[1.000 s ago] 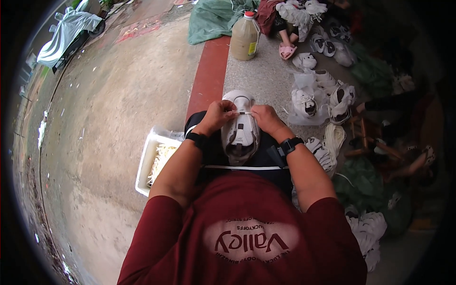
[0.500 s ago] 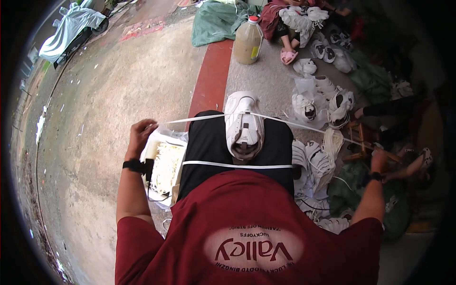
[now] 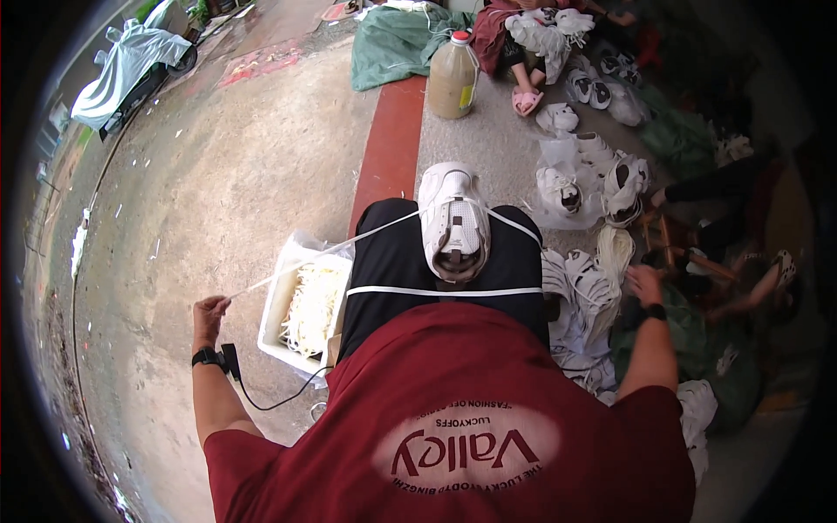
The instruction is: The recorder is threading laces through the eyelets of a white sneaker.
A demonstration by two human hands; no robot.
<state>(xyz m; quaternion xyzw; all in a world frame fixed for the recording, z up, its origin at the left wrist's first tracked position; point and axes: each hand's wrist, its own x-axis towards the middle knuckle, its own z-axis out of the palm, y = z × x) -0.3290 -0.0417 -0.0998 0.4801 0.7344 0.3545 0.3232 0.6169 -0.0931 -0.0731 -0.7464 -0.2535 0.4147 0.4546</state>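
Observation:
A white and beige sneaker [image 3: 455, 222] rests on my black-trousered lap, toe pointing away. A white shoelace [image 3: 349, 240] runs through its upper part. My left hand [image 3: 210, 312], out to the left past the white box, pinches one stretch of the lace, pulled taut. On the right the lace crosses my thigh and drops out of sight past the knee. My right hand [image 3: 645, 284] is near a bundle of pale laces [image 3: 615, 250], its fingers apart, with nothing visible in it. A white band [image 3: 445, 291] stretches across both thighs behind the shoe.
A white box [image 3: 272, 327] of cream laces stands by my left leg. White shoes [image 3: 588, 288] crowd my right side, with more in plastic bags [image 3: 562, 187] beyond. A large jug [image 3: 452, 78] stands ahead beside a green sack [image 3: 397, 44]. Other people sit at the right.
My left hand has moved left and down, drawing the lace longer. My right hand has come inward, and the lace no longer stretches to it but lies over the thigh.

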